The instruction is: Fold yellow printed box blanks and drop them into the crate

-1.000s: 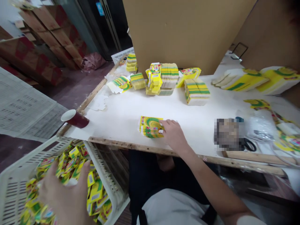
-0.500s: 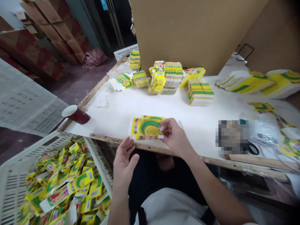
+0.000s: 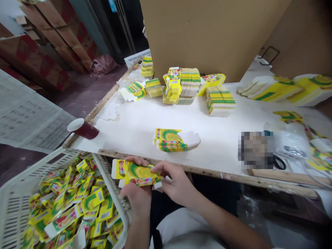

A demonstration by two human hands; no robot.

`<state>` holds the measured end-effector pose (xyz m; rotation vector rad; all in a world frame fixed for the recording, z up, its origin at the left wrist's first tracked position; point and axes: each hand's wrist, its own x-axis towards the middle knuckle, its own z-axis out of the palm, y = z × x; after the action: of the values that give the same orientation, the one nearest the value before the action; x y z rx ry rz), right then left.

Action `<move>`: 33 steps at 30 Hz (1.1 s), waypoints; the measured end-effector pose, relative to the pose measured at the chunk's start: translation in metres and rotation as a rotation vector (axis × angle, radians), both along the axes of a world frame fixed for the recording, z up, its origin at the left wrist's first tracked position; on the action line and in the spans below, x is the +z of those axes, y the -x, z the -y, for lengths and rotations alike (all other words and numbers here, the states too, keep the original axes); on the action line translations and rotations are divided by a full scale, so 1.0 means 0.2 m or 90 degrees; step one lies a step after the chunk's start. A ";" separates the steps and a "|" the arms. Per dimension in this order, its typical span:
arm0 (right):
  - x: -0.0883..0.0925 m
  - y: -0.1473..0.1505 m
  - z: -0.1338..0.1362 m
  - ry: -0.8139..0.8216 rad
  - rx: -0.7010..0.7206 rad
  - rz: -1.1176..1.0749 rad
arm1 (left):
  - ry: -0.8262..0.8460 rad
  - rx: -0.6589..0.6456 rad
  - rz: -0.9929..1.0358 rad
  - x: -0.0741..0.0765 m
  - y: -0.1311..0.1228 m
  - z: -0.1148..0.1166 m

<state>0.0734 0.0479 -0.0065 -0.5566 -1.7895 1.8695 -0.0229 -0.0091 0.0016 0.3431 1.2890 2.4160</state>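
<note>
A yellow and green printed carton (image 3: 138,173) with white end flaps is held between my two hands, in front of the table's near edge. My left hand (image 3: 137,193) supports it from below, thumb on the near side and fingertips showing along the far side. At its right end, my right hand (image 3: 172,180) pinches the carton near a white flap. Just beyond my hands lies a small stack of flat cartons (image 3: 169,140) of the same print, white flaps to the right.
Left of me stands a white plastic basket (image 3: 103,169) heaped with small folded cartons (image 3: 77,204). A dark red paper cup (image 3: 85,129) lies tilted at the table's left edge. Bundled cartons (image 3: 220,100) line the table's back before a large cardboard sheet (image 3: 207,38). A plastic bag (image 3: 293,143) is at right.
My right hand has brought one carton off the stack, toward me and left. My left hand, open and empty before, now holds it too.
</note>
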 end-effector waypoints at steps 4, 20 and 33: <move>0.00 -0.01 -0.05 0.153 -0.005 -0.049 | 0.029 -0.005 -0.009 -0.04 -0.06 0.02; -0.06 0.02 -0.06 0.356 -0.093 -0.097 | 0.076 0.080 0.019 -0.06 -0.10 -0.02; -0.03 -0.03 -0.12 0.076 -0.069 -0.047 | 0.080 0.012 -0.012 -0.08 -0.01 0.04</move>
<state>0.0797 0.0709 -0.0126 -0.6064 -1.5772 1.9056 -0.0214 -0.0178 -0.0136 0.3206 1.4509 2.3386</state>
